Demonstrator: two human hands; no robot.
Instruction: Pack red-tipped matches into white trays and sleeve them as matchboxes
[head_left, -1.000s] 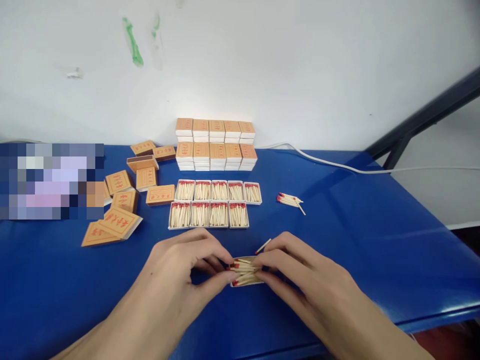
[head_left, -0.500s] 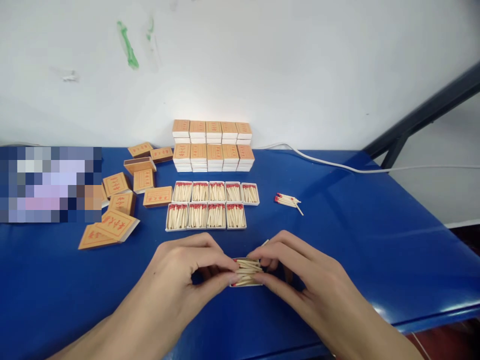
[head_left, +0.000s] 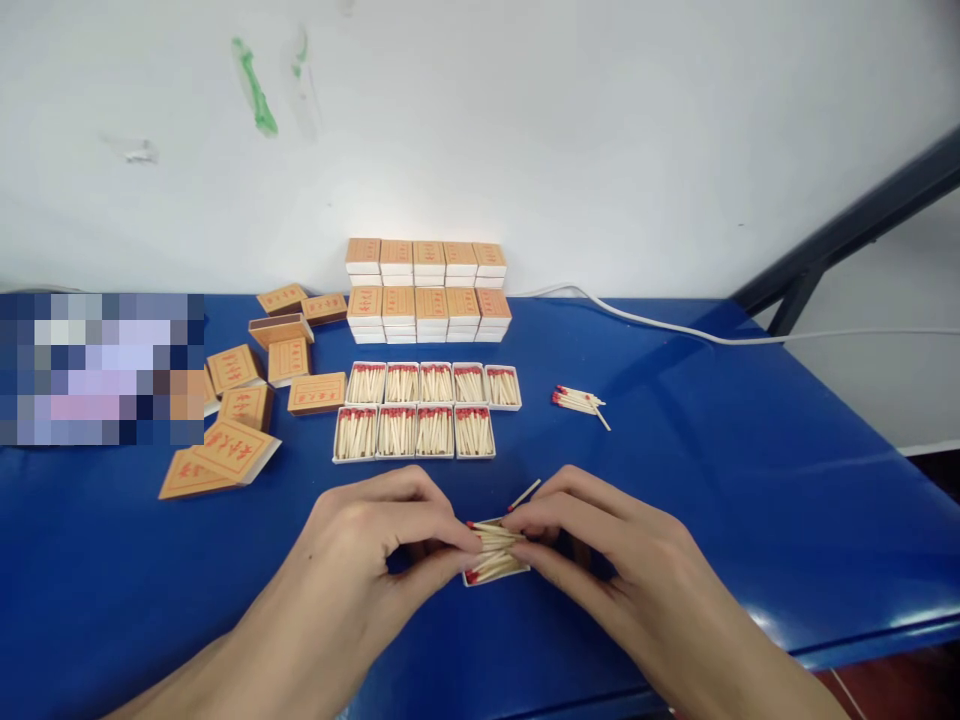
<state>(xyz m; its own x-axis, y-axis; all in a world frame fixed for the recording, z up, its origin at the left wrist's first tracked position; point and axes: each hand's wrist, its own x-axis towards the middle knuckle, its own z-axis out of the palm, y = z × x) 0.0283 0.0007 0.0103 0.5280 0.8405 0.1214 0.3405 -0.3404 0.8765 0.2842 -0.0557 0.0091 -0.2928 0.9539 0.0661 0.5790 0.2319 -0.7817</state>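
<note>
A small white matchbox tray [head_left: 498,578] filled with red-tipped matches [head_left: 495,545] lies near the table's front, between my hands. My left hand [head_left: 405,545] pinches the matches at the red-tipped end with thumb and forefinger. At the opposite end, the thumb and fingers of my right hand [head_left: 581,540] close on the same matches. A single loose match [head_left: 524,494] lies just beyond the tray, beside my right fingers. Behind my hands, two rows of open trays [head_left: 414,434] hold upright-pointing matches.
Stacked matchboxes [head_left: 430,315] stand near the wall. Scattered box sleeves [head_left: 238,450] lie at the left. A small pile of matches [head_left: 579,401] is right of the trays, and a white cable [head_left: 660,328] crosses the back of the blue table [head_left: 712,480].
The tray between my hands has tilted slightly and shows more of its near edge. The loose match beyond it is now fully visible. Both hands keep nearly the same place.
</note>
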